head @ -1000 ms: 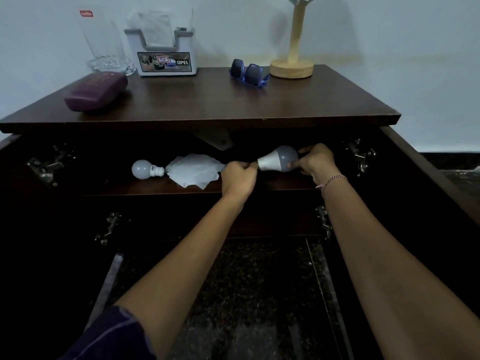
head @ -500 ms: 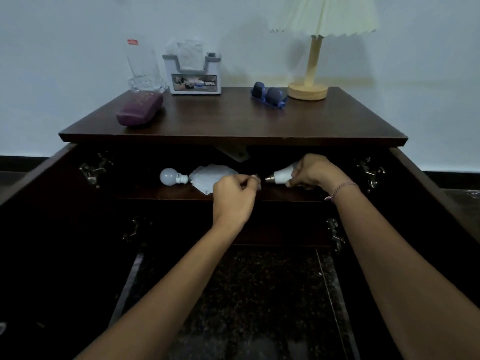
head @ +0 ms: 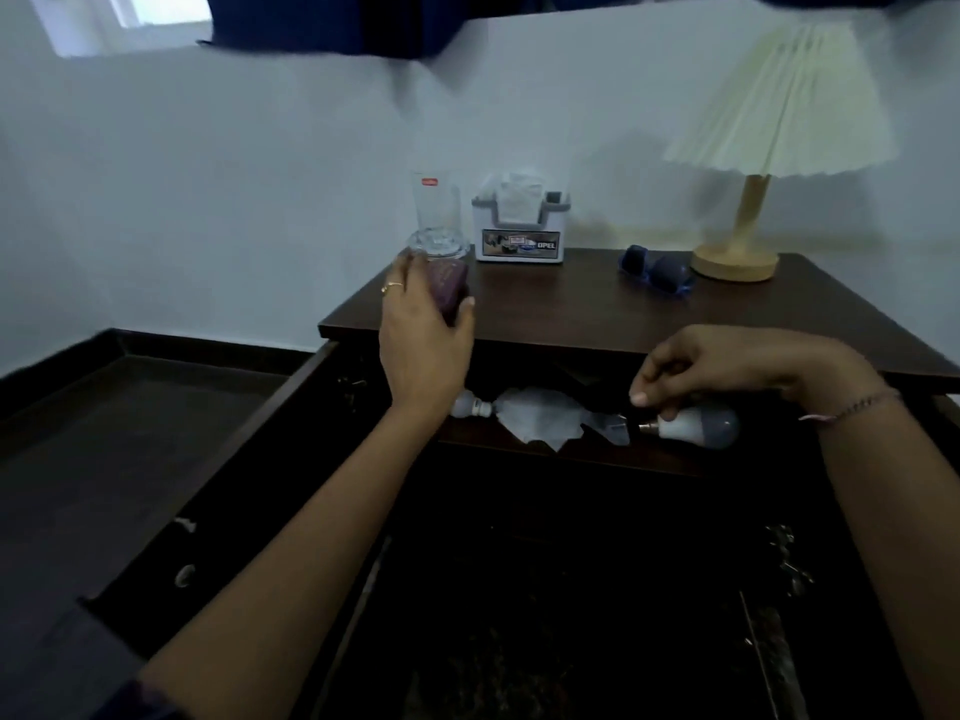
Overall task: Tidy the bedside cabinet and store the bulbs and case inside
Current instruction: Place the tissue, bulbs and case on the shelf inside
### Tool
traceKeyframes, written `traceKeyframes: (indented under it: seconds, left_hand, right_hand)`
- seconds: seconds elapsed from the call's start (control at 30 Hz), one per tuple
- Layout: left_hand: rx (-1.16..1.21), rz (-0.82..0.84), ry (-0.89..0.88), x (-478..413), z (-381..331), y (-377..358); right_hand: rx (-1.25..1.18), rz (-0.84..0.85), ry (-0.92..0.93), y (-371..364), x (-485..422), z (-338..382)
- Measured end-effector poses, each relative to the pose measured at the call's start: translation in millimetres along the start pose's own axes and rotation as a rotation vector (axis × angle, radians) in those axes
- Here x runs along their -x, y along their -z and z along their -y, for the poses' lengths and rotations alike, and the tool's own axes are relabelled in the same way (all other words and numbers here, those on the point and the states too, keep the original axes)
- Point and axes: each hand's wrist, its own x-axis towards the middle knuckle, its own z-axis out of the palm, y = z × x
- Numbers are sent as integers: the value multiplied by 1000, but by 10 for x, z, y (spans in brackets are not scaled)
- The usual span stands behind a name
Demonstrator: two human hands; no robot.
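Observation:
The dark wooden bedside cabinet (head: 597,314) stands with its doors swung wide. My left hand (head: 426,330) is closed around the purple case (head: 448,285) at the top's left corner. On the inner shelf lie a small white bulb (head: 467,406), partly behind my left wrist, a crumpled white tissue (head: 535,418) and a larger grey-and-white bulb (head: 696,426). My right hand (head: 727,363) hovers just above the larger bulb's base, fingers curled and apart, holding nothing.
On the top stand a clear glass (head: 436,215), a tissue holder (head: 519,226), blue sunglasses (head: 657,272) and a lamp (head: 763,148) with a pleated shade. The left door (head: 218,480) juts out toward me. Dark speckled floor lies below.
My left hand left the shelf and rose to grip the purple case on top. My right hand let go of the larger bulb, which now lies on the shelf. The view tilted upward.

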Motion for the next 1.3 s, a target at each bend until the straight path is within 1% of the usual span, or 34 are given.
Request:
traceKeyframes:
  seconds: [0.1,0.2,0.33,0.4,0.5,0.6,0.7,0.8,0.9,1.0,1.13,1.2,1.3]
  left_hand:
    - [-73,60,112,-239,174,-70]
    - [-136,100,192,-370,282,-166]
    - [-106,130,304,-416,348,-246]
    - [-99,132,330,-428,350,-262]
    - [-84,129,301,-418,318,-260]
    - [-43,152,237,-351,233,-262]
    - [3,219,191,-290,103,-299]
    - [43,324,165,-279,-11,-386]
    - [95,424,128,-283,-101,-472]
    - [154,524,76,-278,-150,-529]
    - [344,693,72,-339,-85,-536]
    - [397,768,76,-392,-41,-516]
    - [441,849,86,-457,-2,-526]
  right_hand:
    - [-15,-84,50,8,-8,111]
    - [-29,-129,69,1,-48,152]
    - [-86,-230,79,-23,-86,150]
    - [-113,-270,89,-32,-100,141]
    - [-179,-335,102,-39,-144,112]
    - [-248,-449,112,-36,-235,44]
    - [-257,-550,124,-59,-338,-4]
    - [-254,-630,149,-96,-435,-30]
    - [-193,-710,179,-133,-499,-35]
    - [-151,-832,231,-136,-536,-55]
    - [-21,-979,339,-108,-557,-154]
    - [95,-986,370,-80,-566,-210]
    - [242,-913,389,-56,-600,-289]
